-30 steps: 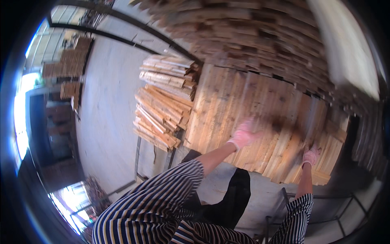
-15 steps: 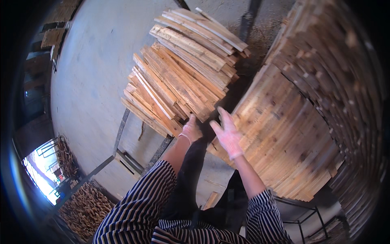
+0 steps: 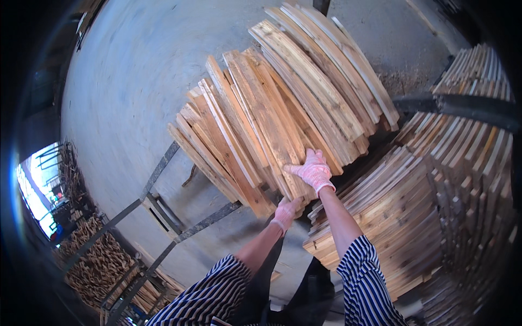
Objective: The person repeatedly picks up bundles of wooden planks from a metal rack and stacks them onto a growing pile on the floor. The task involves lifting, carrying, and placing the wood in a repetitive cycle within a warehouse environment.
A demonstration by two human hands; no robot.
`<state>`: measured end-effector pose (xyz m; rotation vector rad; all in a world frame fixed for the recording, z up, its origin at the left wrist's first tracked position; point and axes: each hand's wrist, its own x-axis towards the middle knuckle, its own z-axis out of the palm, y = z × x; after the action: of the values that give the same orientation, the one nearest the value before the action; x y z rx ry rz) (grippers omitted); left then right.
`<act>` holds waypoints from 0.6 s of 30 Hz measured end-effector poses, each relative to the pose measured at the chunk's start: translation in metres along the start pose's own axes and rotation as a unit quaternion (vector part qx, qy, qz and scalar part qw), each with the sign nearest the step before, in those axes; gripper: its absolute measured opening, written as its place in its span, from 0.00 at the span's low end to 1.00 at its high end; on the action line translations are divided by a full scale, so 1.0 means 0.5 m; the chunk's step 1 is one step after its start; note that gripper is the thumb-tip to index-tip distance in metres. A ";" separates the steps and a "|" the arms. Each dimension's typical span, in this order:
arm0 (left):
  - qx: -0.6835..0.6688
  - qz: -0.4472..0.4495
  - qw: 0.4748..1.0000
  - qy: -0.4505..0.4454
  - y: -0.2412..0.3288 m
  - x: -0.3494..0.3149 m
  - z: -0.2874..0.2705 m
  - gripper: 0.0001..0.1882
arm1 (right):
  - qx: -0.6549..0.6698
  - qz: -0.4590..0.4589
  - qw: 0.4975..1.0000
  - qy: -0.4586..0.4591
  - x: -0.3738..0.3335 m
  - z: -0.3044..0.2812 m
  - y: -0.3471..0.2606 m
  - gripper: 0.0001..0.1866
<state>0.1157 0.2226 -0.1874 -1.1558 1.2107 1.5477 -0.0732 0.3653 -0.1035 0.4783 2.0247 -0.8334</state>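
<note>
A stack of rough wooden boards [image 3: 266, 117] lies fanned out ahead of me, their near ends toward my body. My right hand [image 3: 314, 172], in a pale pink knitted glove, spans the top of one wooden board [image 3: 260, 103] close to its near end, thumb on the left and fingers bent over the right. Gloved alike, my left hand [image 3: 286, 213] is closed at that board's near end, lower down; its fingertips are partly hidden under the wood. The board still rests among the others.
On the right stands a large pile of planks [image 3: 380, 217], with more stacked board ends [image 3: 473, 190] beyond it. A dark metal frame [image 3: 209, 220] runs below the boards to the left. Thin wood sticks [image 3: 103, 263] are heaped at lower left near a bright opening [image 3: 41, 187].
My view has turned toward the right. Both hands, apart from the boards' ends or only near them before, have come onto one board, the right one on top.
</note>
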 end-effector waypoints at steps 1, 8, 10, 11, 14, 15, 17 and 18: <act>-0.014 -0.015 0.999 -0.026 0.034 -0.057 0.027 0.20 | 0.031 -0.008 0.999 0.002 0.001 -0.012 0.020 0.63; -0.052 0.064 0.984 -0.155 0.203 -0.359 0.002 0.29 | 0.548 -0.004 0.788 -0.283 -0.083 -0.117 0.007 0.50; 0.033 0.036 0.985 -0.165 0.249 -0.409 0.023 0.30 | 0.574 0.014 0.779 -0.254 -0.140 -0.109 0.007 0.49; 0.078 0.026 0.982 -0.170 0.266 -0.431 0.033 0.30 | 0.587 0.019 0.774 -0.238 -0.175 -0.114 0.004 0.48; 0.257 0.027 0.950 -0.173 0.168 -0.391 0.007 0.34 | 0.545 0.029 0.808 -0.221 -0.222 -0.071 0.039 0.48; 0.226 0.000 0.940 -0.256 0.202 -0.421 0.023 0.40 | 0.552 0.039 0.809 -0.200 -0.226 -0.078 0.058 0.48; 0.187 -0.019 0.901 -0.390 0.273 -0.474 0.048 0.48 | 0.580 0.051 0.784 -0.213 -0.251 -0.096 0.093 0.48; 0.177 -0.011 0.879 -0.442 0.289 -0.498 0.055 0.52 | 0.594 0.059 0.770 -0.225 -0.276 -0.102 0.107 0.48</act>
<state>0.0289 0.2050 0.0877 -0.1436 0.7750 1.4800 0.0050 0.4362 0.0122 0.9480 0.7960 -1.8979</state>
